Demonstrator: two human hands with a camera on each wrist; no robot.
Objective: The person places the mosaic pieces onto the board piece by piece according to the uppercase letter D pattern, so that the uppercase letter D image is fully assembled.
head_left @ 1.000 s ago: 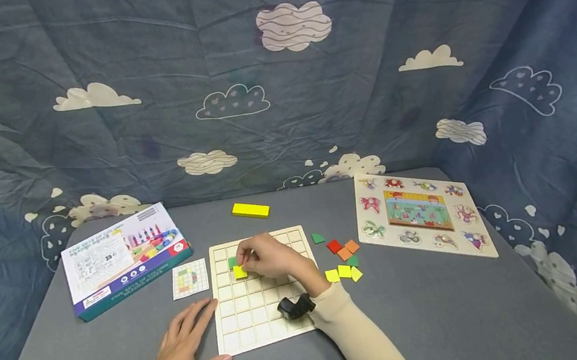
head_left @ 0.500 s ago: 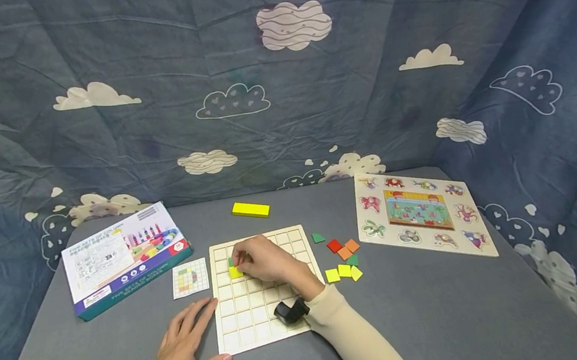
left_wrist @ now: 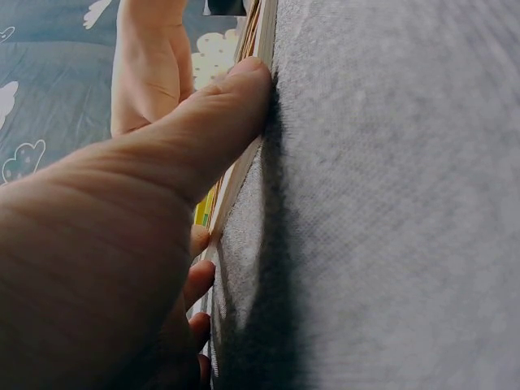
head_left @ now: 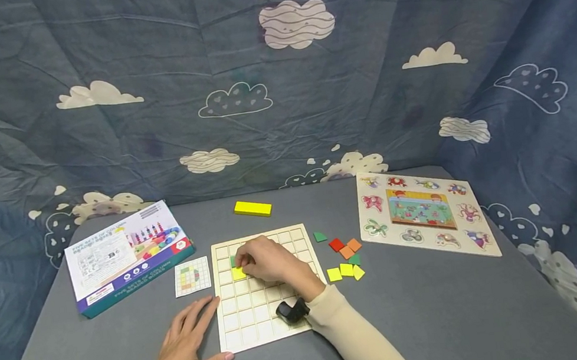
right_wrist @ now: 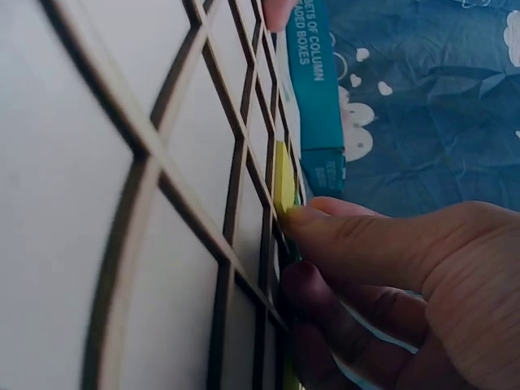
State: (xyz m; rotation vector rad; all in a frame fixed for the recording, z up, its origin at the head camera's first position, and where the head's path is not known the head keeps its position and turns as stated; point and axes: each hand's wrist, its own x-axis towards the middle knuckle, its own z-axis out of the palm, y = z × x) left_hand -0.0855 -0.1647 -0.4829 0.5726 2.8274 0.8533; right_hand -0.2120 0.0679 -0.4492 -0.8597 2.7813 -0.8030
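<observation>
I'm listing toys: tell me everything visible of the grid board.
The grid board looks like pale wood, roughly square, with raised strips framing lighter cells. It lies flat on the grey table. The left hand touches its left edge; the right hand hides some cells, pinching a yellow tile on it, beside a green tile.

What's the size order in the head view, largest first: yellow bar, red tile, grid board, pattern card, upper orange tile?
1. Grid board, clearly largest though partly covered by the right hand
2. Pattern card
3. Yellow bar
4. Red tile and upper orange tile: too alike to rank
</observation>
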